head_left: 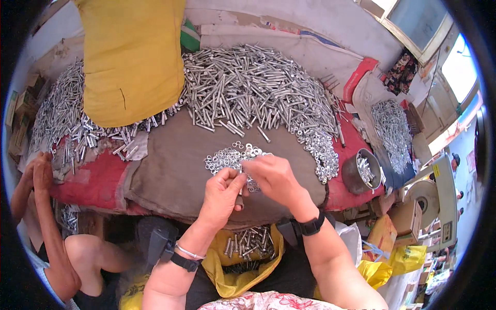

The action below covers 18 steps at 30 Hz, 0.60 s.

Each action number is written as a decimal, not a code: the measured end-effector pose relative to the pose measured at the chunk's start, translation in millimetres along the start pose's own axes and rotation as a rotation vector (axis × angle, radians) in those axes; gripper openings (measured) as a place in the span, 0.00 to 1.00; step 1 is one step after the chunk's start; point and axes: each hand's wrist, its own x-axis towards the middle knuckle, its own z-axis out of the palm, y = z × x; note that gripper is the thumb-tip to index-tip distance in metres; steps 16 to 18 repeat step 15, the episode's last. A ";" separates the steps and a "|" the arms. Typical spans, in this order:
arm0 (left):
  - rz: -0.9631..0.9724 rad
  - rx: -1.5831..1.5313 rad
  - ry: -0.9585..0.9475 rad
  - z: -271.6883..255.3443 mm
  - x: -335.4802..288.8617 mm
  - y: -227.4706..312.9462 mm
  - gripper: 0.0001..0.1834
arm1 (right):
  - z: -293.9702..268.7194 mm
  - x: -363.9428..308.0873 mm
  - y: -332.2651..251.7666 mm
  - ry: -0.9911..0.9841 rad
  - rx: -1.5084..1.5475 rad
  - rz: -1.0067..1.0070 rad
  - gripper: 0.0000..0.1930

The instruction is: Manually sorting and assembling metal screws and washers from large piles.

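Observation:
Just in front of me, my left hand (221, 197) is closed in a pinch around a small metal bolt (241, 190), mostly covered by the fingers. My right hand (277, 178) hovers close beside it, fingers bent inward and slightly blurred. What sits between those right fingertips, if anything, is hidden. Behind and partly beneath both hands lies a small heap of silver washers and nuts (219, 159) on the brown cloth (170, 165). Below the hands, an open yellow sack (223, 281) at my lap holds several finished-looking bolts (250, 243).
A large pile of long bolts (248, 88) covers the far side, with nuts (323, 157) along its right edge. A yellow sack (134, 62) drapes over it. At right stand a metal pot (357, 175) and another bolt pile (391, 132). A co-worker's hands (41, 170) are at left.

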 end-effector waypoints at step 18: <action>0.069 0.111 0.168 4.3 0.9 -3.7 0.09 | 35.9 15.4 46.4 -0.094 -0.384 0.059 0.08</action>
